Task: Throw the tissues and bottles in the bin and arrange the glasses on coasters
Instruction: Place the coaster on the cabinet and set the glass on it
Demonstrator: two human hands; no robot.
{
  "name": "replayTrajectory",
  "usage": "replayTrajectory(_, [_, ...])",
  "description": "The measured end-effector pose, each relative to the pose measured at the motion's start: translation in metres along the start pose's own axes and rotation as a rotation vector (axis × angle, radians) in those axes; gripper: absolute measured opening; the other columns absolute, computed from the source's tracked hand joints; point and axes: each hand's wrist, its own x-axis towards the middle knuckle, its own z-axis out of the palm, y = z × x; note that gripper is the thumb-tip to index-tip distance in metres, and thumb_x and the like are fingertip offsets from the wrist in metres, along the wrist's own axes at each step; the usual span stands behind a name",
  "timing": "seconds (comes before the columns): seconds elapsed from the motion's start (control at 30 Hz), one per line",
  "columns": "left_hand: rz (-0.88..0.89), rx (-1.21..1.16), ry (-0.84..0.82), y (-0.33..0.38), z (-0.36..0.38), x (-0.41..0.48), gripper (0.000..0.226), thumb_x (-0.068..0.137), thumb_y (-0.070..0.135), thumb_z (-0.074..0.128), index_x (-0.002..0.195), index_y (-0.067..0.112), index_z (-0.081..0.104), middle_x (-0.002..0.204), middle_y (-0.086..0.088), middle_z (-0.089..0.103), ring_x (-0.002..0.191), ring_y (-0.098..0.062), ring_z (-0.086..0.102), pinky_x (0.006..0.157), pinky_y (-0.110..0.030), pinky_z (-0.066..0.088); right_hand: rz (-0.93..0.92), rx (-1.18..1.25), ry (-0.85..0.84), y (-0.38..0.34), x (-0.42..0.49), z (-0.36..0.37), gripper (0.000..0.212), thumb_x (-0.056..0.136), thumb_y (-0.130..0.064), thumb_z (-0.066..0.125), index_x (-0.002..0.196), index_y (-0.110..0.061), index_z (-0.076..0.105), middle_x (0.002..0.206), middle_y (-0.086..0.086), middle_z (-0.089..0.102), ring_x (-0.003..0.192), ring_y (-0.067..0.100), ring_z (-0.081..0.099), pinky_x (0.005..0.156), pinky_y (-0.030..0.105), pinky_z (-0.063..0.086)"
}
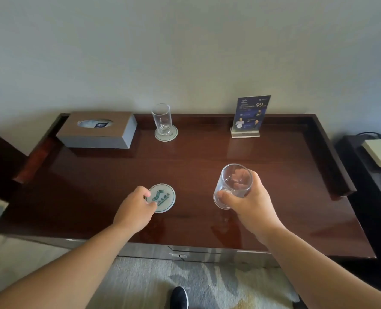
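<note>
My right hand point(249, 204) grips a clear empty glass point(235, 181), tilted and lifted just above the dark wooden table point(196, 161), right of centre. My left hand point(135, 208) pinches the left edge of a round white coaster with a green wave logo point(163, 197), which lies flat near the table's front. At the back, a second clear glass point(161, 118) stands upright on another white coaster point(166, 133).
A grey tissue box point(100, 130) sits at the back left. A blue leaflet in a stand point(249, 117) is at the back right. The table has raised side rails. A dark side unit point(376, 157) stands to the right, carpet below.
</note>
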Motion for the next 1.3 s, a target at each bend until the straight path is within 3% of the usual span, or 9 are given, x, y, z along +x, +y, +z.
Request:
replayTrajectory(0.17, [-0.06, 0.105, -0.031, -0.007, 0.0, 0.021, 0.044, 0.082, 0.035, 0.063, 0.119, 0.016, 0.05, 0.113, -0.006, 0.055, 0.094, -0.023, 0.06, 0.079, -0.036, 0.049, 0.01, -0.008, -0.054, -0.011, 0.002, 0.017, 0.063, 0.055, -0.052, 0.078, 0.111, -0.042, 0.052, 0.1, -0.021, 0.066, 0.087, -0.004, 0.063, 0.066, 0.017, 0.05])
replayTrajectory(0.3, [-0.112, 0.163, -0.071, -0.006, 0.01, 0.034, 0.054, 0.078, 0.047, 0.066, 0.115, 0.011, 0.049, 0.117, -0.009, 0.05, 0.097, -0.028, 0.059, 0.073, -0.034, 0.045, 0.033, -0.011, -0.051, -0.016, 0.004, 0.021, 0.059, 0.053, -0.051, 0.077, 0.106, -0.043, 0.053, 0.093, -0.023, 0.066, 0.078, -0.003, 0.064, 0.05, 0.012, 0.048])
replayTrajectory(0.4, [-0.153, 0.202, -0.052, -0.004, 0.018, 0.043, 0.063, 0.075, 0.052, 0.07, 0.113, 0.008, 0.046, 0.118, -0.01, 0.047, 0.098, -0.029, 0.06, 0.068, -0.035, 0.043, 0.05, -0.033, -0.037, -0.018, 0.007, 0.021, 0.06, 0.053, -0.051, 0.076, 0.107, -0.044, 0.052, 0.095, -0.026, 0.065, 0.079, -0.003, 0.064, 0.053, 0.013, 0.049])
replayTrajectory(0.57, [-0.196, 0.131, -0.054, 0.0, 0.025, 0.054, 0.066, 0.071, 0.04, 0.078, 0.115, 0.008, 0.041, 0.121, -0.011, 0.046, 0.099, -0.031, 0.06, 0.068, -0.035, 0.043, 0.077, -0.09, -0.02, -0.017, 0.014, 0.024, 0.061, 0.052, -0.054, 0.076, 0.108, -0.046, 0.051, 0.096, -0.029, 0.064, 0.083, -0.005, 0.063, 0.067, 0.019, 0.048])
replayTrajectory(0.63, [-0.177, 0.099, -0.04, -0.001, 0.024, 0.057, 0.055, 0.074, 0.032, 0.077, 0.108, 0.01, 0.039, 0.115, -0.011, 0.051, 0.098, -0.032, 0.06, 0.068, -0.036, 0.043, 0.081, -0.095, -0.017, -0.018, 0.016, 0.028, 0.061, 0.052, -0.054, 0.076, 0.107, -0.047, 0.051, 0.096, -0.028, 0.064, 0.083, -0.004, 0.063, 0.066, 0.019, 0.049])
replayTrajectory(0.8, [0.032, -0.041, -0.047, -0.001, 0.018, 0.056, 0.024, 0.084, 0.01, 0.055, 0.094, 0.021, 0.036, 0.081, 0.001, 0.057, 0.067, -0.018, 0.058, 0.048, -0.034, 0.043, 0.082, -0.096, -0.01, -0.028, 0.021, 0.037, 0.06, 0.052, -0.053, 0.076, 0.106, -0.048, 0.051, 0.097, -0.023, 0.066, 0.082, -0.003, 0.064, 0.061, 0.016, 0.049])
replayTrajectory(0.97, [0.132, -0.326, -0.094, 0.019, -0.006, 0.067, 0.014, 0.084, 0.009, 0.055, 0.094, 0.02, 0.057, 0.091, 0.002, 0.063, 0.081, -0.017, 0.061, 0.069, -0.039, 0.056, 0.069, -0.099, 0.017, -0.042, 0.031, 0.041, 0.066, 0.052, -0.052, 0.077, 0.112, -0.043, 0.051, 0.103, -0.018, 0.066, 0.092, 0.001, 0.063, 0.076, 0.024, 0.051])
replayTrajectory(1.1, [0.21, -0.492, -0.137, 0.038, -0.024, 0.077, 0.015, 0.089, 0.011, 0.053, 0.085, 0.025, 0.057, 0.084, -0.003, 0.066, 0.052, -0.012, 0.057, 0.044, -0.024, 0.046, 0.046, -0.093, 0.049, -0.055, 0.04, 0.042, 0.063, 0.054, -0.049, 0.078, 0.11, -0.046, 0.051, 0.102, -0.022, 0.065, 0.09, -0.002, 0.063, 0.078, 0.026, 0.051])
replayTrajectory(1.3, [0.172, -0.557, -0.165, 0.059, -0.029, 0.094, 0.018, 0.095, 0.017, 0.044, 0.095, 0.032, 0.053, 0.086, -0.006, 0.067, 0.043, -0.017, 0.057, 0.036, -0.025, 0.037, 0.028, -0.094, 0.068, -0.064, 0.057, 0.037, 0.063, 0.053, -0.051, 0.078, 0.11, -0.046, 0.051, 0.102, -0.022, 0.065, 0.091, -0.002, 0.063, 0.08, 0.028, 0.052])
